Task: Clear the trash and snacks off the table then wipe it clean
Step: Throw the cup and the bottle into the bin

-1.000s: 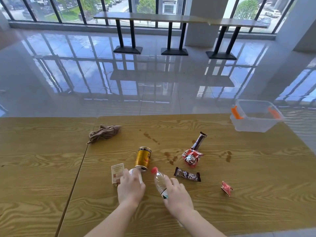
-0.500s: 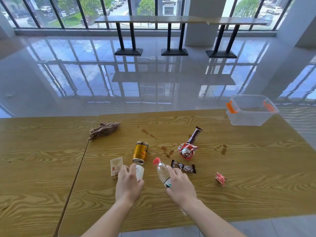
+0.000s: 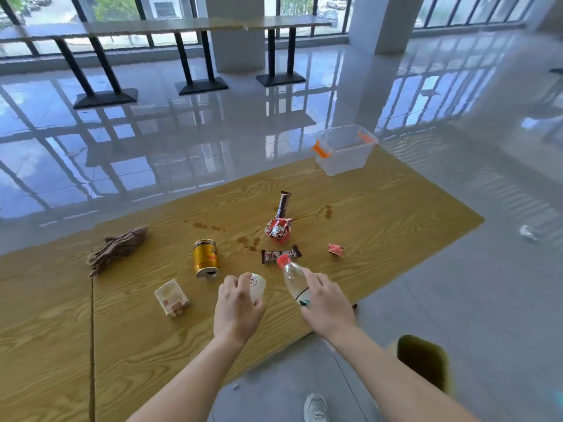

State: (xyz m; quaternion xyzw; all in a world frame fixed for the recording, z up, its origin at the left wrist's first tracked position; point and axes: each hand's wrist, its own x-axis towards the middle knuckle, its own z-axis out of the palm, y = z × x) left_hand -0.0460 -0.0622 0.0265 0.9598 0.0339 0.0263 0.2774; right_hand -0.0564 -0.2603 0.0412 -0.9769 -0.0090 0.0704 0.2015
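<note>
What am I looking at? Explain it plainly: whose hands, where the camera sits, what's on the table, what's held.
No machine here: a person works with bare hands, filmed by one wide-angle camera worn on their head, looking down. The left hand grips a white cup; the right hand grips a clear bottle with a red cap. On the wooden table lie a gold can, a small carton, a brown cloth, several snack wrappers, brown spill marks, and a clear bin at the far corner.

The can (image 3: 206, 257) lies beyond the fingers (image 3: 234, 284) of the left hand (image 3: 237, 312), the box (image 3: 171, 297) left of them; the snack bar (image 3: 280, 254) lies just beyond the right hand (image 3: 326, 303).
</note>
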